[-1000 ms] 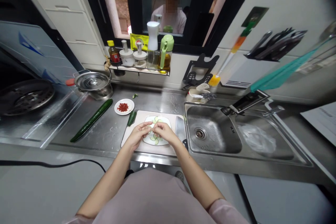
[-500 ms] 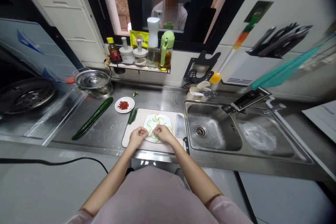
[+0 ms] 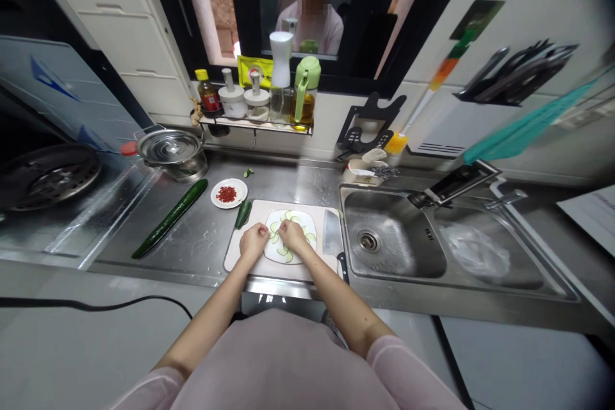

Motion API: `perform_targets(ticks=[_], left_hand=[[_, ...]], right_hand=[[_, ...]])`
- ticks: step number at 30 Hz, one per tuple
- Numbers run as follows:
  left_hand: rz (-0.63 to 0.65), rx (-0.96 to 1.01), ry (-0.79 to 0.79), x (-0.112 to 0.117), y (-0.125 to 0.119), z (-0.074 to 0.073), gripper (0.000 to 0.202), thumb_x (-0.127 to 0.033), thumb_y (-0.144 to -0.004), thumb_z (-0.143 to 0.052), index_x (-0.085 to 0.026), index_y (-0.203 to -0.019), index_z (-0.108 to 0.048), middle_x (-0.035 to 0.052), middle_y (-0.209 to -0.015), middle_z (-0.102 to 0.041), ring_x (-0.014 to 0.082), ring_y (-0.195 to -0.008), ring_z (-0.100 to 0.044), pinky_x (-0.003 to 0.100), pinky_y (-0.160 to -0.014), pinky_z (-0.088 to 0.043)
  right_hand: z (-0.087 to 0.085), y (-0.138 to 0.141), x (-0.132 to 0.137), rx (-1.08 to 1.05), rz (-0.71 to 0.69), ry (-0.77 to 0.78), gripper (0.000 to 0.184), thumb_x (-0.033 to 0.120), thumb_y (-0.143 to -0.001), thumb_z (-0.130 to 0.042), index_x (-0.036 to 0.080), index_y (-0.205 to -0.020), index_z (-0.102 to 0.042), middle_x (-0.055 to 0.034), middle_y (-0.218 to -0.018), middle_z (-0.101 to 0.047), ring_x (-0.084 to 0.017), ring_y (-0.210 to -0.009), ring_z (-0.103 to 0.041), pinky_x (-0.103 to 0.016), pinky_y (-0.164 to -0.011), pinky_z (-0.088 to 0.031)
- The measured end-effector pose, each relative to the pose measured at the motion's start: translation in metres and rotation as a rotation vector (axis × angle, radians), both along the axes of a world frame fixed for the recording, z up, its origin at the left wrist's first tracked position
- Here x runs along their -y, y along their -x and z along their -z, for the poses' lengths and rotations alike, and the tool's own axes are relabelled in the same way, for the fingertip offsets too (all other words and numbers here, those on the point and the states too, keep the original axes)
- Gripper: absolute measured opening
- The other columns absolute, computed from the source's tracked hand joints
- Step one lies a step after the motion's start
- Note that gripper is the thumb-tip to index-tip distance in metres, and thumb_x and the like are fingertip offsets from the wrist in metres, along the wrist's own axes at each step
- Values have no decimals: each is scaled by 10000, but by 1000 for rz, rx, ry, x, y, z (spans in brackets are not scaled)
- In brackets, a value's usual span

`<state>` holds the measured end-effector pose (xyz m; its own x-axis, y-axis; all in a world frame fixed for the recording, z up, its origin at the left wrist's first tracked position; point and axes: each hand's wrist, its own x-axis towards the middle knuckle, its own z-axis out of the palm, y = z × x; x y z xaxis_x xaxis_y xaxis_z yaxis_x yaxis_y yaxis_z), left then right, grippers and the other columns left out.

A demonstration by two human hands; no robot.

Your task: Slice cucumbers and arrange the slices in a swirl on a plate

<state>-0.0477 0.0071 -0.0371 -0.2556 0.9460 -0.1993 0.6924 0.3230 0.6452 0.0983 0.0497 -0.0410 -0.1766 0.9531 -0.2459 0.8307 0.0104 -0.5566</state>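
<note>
A white plate (image 3: 310, 256) with thin, green-edged cucumber slices (image 3: 289, 256) arranged in curves lies on a pale cutting board (image 3: 235, 255). At the plate's left edge, my left hand (image 3: 254, 241) is closed with its fingertips together; what they may hold is too small to make out. Over the left part of the plate, my right hand (image 3: 293, 237) pinches at a cucumber slice. A knife (image 3: 331, 234) rests along the board's right side, black handle toward me. A cut cucumber piece (image 3: 243, 213) lies at the board's upper left corner.
A whole cucumber (image 3: 170, 218) and a small plate of red bits (image 3: 216, 198) lie on the left. Behind them stands a lidded steel pot (image 3: 185, 170). To the right is a steel sink (image 3: 394, 259). A shelf of seasoning bottles (image 3: 254, 120) hangs above the counter.
My left hand has drawn slightly up and away from the plate's middle. My right hand has shifted slightly up and left over the slices.
</note>
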Motion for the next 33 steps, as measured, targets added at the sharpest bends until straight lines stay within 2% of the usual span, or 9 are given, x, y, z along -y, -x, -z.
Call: perform_targets(ticks=[11, 17, 24, 33], left_hand=[[46, -104, -15, -6, 1, -4, 155, -274, -776, -567, -255, -889, -671, -5, -839, -710, 155, -783, -613, 239, -655, -362], [77, -152, -30, -7, 1, -1, 167, -260, -788, -543, -251, -894, -671, 8, -863, -704, 167, -795, -608, 250, -658, -362], [57, -113, -30, -7, 4, 3, 186, -235, -766, -573, -239, -930, -661, 6, -856, -696, 167, -803, -614, 246, -671, -380], [38, -105, -16, -6, 4, 7, 189, -276, -766, -580, -253, -934, -664, -1, -861, -688, 164, -813, -607, 244, -656, -372]], right_hand=[[-1, 6, -4, 86, -25, 11, 128, 187, -838, -537, 170, -921, -632, -73, -886, -675, -163, -798, -588, -230, -633, -316], [-4, 10, -2, 167, -61, 5, 146, 185, -869, -508, 165, -976, -605, -96, -939, -671, -182, -845, -600, -245, -647, -326], [-8, 11, 1, 227, -105, -29, 153, 203, -899, -492, 159, -1015, -581, -119, -983, -663, -197, -891, -607, -260, -686, -366], [-12, 10, 2, 291, -76, -20, 221, 285, -913, -500, 166, -1083, -576, -147, -1085, -632, -232, -1001, -584, -288, -733, -402]])
